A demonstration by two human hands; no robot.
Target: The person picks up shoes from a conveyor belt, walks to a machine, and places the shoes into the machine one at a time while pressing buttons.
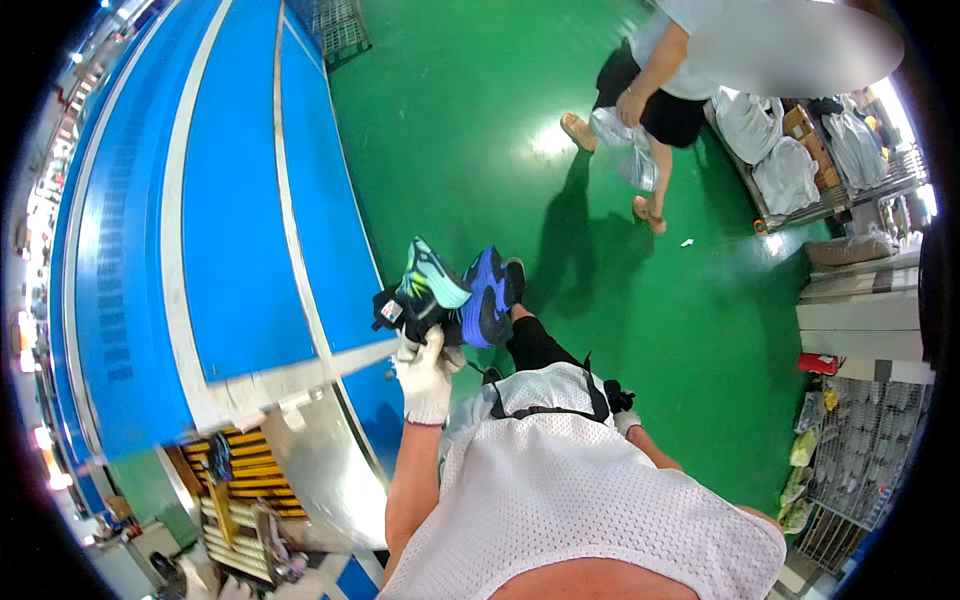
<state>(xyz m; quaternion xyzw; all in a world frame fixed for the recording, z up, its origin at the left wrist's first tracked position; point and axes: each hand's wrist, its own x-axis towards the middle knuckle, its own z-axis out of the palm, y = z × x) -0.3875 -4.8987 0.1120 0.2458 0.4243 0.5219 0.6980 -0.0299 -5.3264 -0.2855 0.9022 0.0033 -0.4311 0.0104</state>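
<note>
My left hand [425, 378], in a white knit glove, is closed on a pair of sneakers in front of my body. One sneaker [432, 277] shows a teal and black upper with bright green marks and a pale tag. Against it, the other sneaker [484, 305] turns its blue-purple sole toward me. My right hand [627, 421], also gloved, hangs low at my right side, mostly hidden by my shirt. A small black object [618, 396] is right beside it; whether the fingers hold it is hidden.
A long blue machine [250, 220] with white edges runs along my left, with a yellow-barred roller frame [255, 470] below it. Ahead on the green floor, a person [650, 85] carries clear plastic bags. Racks with white sacks [785, 175] and a wire cage [865, 440] line the right.
</note>
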